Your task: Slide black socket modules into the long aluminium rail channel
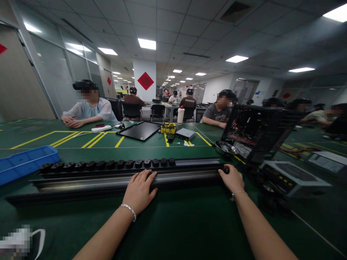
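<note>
A long dark metal rail lies across the green table in front of me. My left hand grips it near the middle, fingers over its top and thumb on the near side. At the rail's right end, my right hand pinches a small round black piece, partly hidden by the fingers. Just behind runs a second strip with a row of black round knob-like pieces along its left and middle. A darker bar extends along the near left side.
A blue bin sits left. Behind the rails lie a flat black panel, a grey box and a white cup. An opened computer case, metal bowl and power supply stand right. Several people sit around.
</note>
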`<action>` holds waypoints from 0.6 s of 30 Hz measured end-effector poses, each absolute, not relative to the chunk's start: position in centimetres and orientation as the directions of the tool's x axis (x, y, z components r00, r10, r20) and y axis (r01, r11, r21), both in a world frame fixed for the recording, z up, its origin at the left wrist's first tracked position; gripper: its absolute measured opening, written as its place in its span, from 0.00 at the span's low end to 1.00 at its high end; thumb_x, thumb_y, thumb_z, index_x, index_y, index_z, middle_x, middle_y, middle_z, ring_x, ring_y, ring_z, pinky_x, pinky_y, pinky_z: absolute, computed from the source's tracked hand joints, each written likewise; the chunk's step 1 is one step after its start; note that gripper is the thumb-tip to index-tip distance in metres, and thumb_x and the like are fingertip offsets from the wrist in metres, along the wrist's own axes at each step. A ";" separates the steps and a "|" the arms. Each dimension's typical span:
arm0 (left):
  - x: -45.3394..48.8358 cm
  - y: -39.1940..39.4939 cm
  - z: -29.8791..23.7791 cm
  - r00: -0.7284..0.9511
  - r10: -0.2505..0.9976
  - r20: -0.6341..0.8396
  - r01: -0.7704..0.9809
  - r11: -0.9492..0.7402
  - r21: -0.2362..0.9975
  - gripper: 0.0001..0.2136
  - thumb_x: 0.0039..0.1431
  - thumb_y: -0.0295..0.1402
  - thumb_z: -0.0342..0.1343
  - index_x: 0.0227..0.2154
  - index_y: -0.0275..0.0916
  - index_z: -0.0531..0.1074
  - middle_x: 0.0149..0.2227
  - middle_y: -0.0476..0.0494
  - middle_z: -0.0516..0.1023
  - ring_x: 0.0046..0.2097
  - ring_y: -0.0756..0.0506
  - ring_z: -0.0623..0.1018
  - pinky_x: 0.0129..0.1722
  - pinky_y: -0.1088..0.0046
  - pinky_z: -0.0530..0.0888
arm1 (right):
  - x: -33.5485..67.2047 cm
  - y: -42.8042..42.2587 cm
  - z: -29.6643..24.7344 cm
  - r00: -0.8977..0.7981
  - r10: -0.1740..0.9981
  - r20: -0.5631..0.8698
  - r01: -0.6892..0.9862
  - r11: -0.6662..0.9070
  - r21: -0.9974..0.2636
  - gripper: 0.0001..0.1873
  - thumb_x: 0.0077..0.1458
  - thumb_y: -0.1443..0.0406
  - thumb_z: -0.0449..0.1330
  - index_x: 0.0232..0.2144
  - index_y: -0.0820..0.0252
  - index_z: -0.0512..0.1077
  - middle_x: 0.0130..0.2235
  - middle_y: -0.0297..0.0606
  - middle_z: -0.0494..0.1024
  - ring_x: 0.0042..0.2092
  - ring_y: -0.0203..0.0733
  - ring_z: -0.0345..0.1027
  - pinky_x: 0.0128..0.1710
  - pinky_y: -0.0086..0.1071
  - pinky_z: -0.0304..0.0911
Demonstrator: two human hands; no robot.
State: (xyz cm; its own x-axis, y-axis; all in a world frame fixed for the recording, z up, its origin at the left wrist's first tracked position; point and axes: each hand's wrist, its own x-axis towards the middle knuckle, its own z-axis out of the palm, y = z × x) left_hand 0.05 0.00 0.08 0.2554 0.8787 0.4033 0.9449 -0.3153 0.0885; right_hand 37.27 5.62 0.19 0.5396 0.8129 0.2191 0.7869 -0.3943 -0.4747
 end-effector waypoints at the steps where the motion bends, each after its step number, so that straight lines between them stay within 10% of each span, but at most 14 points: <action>1: 0.1 0.0 0.1 0.257 0.878 0.403 0.945 -0.316 0.087 0.24 0.53 0.38 0.52 0.54 0.45 0.62 0.56 0.42 0.65 0.58 0.40 0.63 0.57 0.59 0.57 | 37.3 5.6 0.1 0.547 0.805 0.231 0.786 -0.399 -0.472 0.23 0.48 0.53 0.51 0.46 0.52 0.65 0.48 0.40 0.69 0.51 0.52 0.59 0.48 0.45 0.57; 18: 0.0 0.0 0.1 0.250 0.883 0.397 0.947 -0.309 0.091 0.24 0.53 0.38 0.52 0.54 0.45 0.61 0.56 0.43 0.64 0.57 0.40 0.63 0.57 0.59 0.56 | 37.2 5.7 0.1 0.546 0.803 0.239 0.786 -0.394 -0.476 0.22 0.48 0.54 0.52 0.46 0.52 0.65 0.48 0.39 0.68 0.52 0.53 0.58 0.49 0.45 0.56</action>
State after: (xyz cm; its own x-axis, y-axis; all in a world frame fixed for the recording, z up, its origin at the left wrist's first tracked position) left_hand -0.02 -0.04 0.11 0.2503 0.8828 0.3974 0.9467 -0.3092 0.0905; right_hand 37.23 5.73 0.08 0.5464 0.8028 0.2387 0.7865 -0.3939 -0.4757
